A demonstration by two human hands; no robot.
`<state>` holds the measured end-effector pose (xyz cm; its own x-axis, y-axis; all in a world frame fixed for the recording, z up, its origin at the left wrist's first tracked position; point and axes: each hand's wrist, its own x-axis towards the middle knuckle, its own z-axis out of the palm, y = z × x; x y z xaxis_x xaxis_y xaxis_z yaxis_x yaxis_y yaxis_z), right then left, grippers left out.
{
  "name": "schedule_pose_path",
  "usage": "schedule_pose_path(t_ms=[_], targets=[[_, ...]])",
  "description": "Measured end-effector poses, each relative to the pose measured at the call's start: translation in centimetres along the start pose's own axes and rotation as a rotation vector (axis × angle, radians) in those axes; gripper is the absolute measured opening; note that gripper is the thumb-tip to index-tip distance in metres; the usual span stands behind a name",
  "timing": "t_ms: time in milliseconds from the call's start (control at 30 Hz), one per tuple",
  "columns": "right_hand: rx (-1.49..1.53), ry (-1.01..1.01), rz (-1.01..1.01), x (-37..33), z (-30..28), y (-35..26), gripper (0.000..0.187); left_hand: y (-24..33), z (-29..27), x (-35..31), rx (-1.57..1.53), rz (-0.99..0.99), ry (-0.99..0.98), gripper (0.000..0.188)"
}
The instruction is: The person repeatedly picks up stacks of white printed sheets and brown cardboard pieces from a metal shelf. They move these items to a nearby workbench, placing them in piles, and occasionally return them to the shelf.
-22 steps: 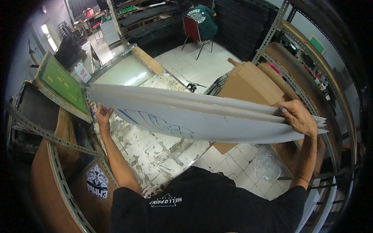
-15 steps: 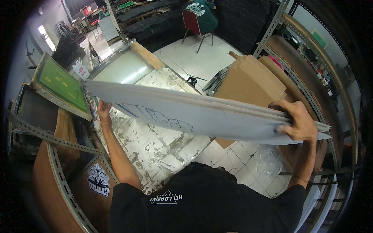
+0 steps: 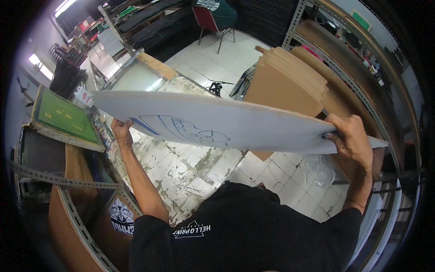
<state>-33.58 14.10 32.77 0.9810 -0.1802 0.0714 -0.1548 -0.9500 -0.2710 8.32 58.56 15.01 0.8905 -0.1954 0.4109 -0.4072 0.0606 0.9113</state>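
Observation:
A wide stack of white sheets (image 3: 267,129), with a blue line drawing on the face toward me, stands on edge across the front of me. My left hand (image 3: 121,133) grips its lower left edge, thumb on the near side. Around the upper right edge my right hand (image 3: 349,136) is closed, a dark smudge on its fingertip. Below and behind the sheets lies a worktable (image 3: 181,181) with worn, flaking white paint. How many sheets there are I cannot tell.
A green-meshed screen frame (image 3: 65,115) leans at left. A glass plate (image 3: 136,79) lies on the far table. Brown cardboard sheets (image 3: 283,81) and metal shelving (image 3: 294,20) stand at right. Clear plastic (image 3: 317,170) is on the floor. A person (image 3: 225,16) sits on a red chair (image 3: 205,18).
The sheets' right end has risen slightly with my right hand, and their separate top edges now look closed together. The surroundings have shifted left and up in the view.

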Motion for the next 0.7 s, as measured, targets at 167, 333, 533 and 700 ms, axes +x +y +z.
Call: schedule_pose_path(t_ms=[167,333,533,700], targets=[[0.073,0.134,0.138,-6.6,0.0,5.9,0.019,8.0,11.0,1.6,-0.125,0.242,-0.075,0.039],[0.434,0.16,0.677,-18.5,5.9,12.4,0.018,16.2,24.1,1.9,-0.227,0.35,-0.468,0.031],[0.595,0.168,1.072,-31.7,17.3,15.9,0.037,24.7,39.5,-5.5,-0.211,0.707,-1.003,0.029],[0.506,0.053,1.243,-39.3,24.4,15.2,0.053,25.8,50.9,-17.6,-0.111,1.031,-1.072,0.029]])
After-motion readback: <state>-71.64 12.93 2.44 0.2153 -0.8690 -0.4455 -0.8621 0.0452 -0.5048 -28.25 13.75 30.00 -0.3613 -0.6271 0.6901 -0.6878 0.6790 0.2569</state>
